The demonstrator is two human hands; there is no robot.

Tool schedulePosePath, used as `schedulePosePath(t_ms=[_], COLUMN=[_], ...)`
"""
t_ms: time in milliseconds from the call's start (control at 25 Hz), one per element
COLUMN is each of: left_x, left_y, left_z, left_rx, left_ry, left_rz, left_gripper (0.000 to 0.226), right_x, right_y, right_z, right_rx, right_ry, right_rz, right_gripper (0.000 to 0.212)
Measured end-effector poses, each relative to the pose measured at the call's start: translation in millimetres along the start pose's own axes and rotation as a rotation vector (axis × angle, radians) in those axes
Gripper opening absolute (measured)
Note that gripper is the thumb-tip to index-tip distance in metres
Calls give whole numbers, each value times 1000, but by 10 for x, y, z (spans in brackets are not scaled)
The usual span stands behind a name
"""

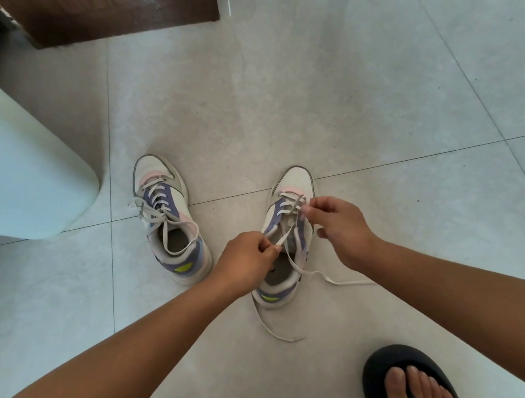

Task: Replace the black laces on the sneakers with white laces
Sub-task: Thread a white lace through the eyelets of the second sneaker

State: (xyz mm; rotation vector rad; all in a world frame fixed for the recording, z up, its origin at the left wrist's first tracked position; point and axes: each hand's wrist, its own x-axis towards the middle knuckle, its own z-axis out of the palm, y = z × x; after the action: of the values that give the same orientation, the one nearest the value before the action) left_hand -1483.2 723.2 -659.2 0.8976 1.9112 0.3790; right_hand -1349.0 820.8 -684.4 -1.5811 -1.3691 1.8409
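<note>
White lace [289, 233] is pinched by both your left hand [247, 259] and right hand [337, 221]. Pull both ends evenly over the sneaker [291, 190], keeping it flat.

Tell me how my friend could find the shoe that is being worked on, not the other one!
Start at the big pale bin on the left of the tiled floor; one sneaker sits beside it, untouched. Go right to the second sneaker, nearer the person's feet. Only this one has both hands on it, the left hand and right hand pinching its pale lace, whose ends trail across the floor.
</note>
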Motion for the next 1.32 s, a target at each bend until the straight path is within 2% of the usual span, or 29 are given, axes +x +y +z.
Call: schedulePosePath(t_ms=[80,120,240,400,560,760,840,960,1040,1160,1320], left_x=[-2,-7,-32,-101,-190,-209,-312,-593,-764,-860,-758], left_y=[-5,-5,-15,47,137,90,76,-2,-127,-284,-407], left_z=[16,31,74,118,235,196,131,60,35,-9,-99], left_rx=[-16,-25,-89,-278,-314,-517,-561,-455,-349,-255,-104], left_ry=[18,38,101,125,127,187,214,186,188,190,129], left_rz=[-5,-6,-37,-91,-7,-70,28,353,480,498,477], left_gripper=[24,23,23,24,32,29,28,18,14,10,17], right_x=[5,11,38,-40,-203,-202,-233,-206,-174,-169,-157], right_y=[-17,-6,0,9,87,98,113,119,116,120,60], right_z=[-19,-44,-124,-92,67,138,166,184,195,206,131], right_rx=[400,497,575,332,45,-193,-237,-187,-129,-87,-264], right_ry=[-95,-135,-155,-123,-156,21,98,172,172,123,104], right_rz=[254,324,403,314,188,44,18,12,16,-16,-120], right_gripper=[11,11,7,17,50,56,57,51,45,36,31])
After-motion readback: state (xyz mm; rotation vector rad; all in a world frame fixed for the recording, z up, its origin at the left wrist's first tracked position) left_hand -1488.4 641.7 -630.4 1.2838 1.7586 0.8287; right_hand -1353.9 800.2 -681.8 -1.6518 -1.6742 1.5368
